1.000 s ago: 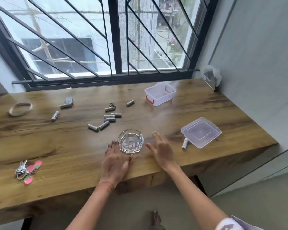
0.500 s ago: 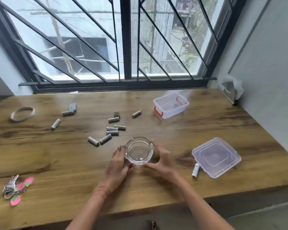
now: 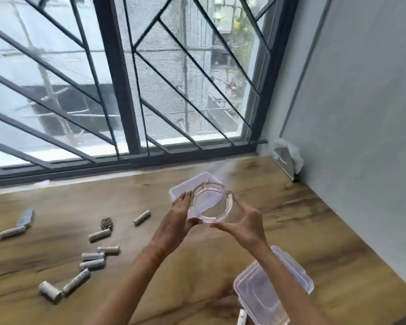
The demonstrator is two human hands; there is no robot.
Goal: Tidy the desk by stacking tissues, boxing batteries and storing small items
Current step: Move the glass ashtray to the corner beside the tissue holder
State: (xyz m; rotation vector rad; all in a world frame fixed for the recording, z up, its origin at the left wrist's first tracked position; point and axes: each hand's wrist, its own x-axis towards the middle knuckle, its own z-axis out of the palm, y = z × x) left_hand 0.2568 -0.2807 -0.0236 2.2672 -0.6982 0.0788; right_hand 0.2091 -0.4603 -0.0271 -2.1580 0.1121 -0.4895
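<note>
Lifted off the desk (image 3: 302, 226) and carried forward toward the window (image 3: 174, 102) since a second back: the glass ashtray (image 3: 210, 204), then flat on the wood near the front edge, now held in the air in front of the open clear box (image 3: 177, 187) (box seen partly through the glass, so hard to say whether directly above it or just short of it). Gripped from both sides: left hand (image 3: 176, 219) with thumb under the near rim and fingers curled round the left edge, right hand (image 3: 247, 222) with thumb stretched along the near rim and fingers cupping the right edge. Both forearms reaching out long over the wood, wrists about level, ashtray kept roughly flat. Probably a storing step, bound either for the box or for a spot out of the way; cannot tell which. Not yet gathered: scattered batteries (image 3: 92, 261) to the left, one more battery (image 3: 242, 316) just beside the box lid (image 3: 300, 277) under the right forearm. Tissue holder (image 3: 287, 158) standing in the far right corner against the wall. Boxing of batteries wholly ahead, judging by that spread.
</note>
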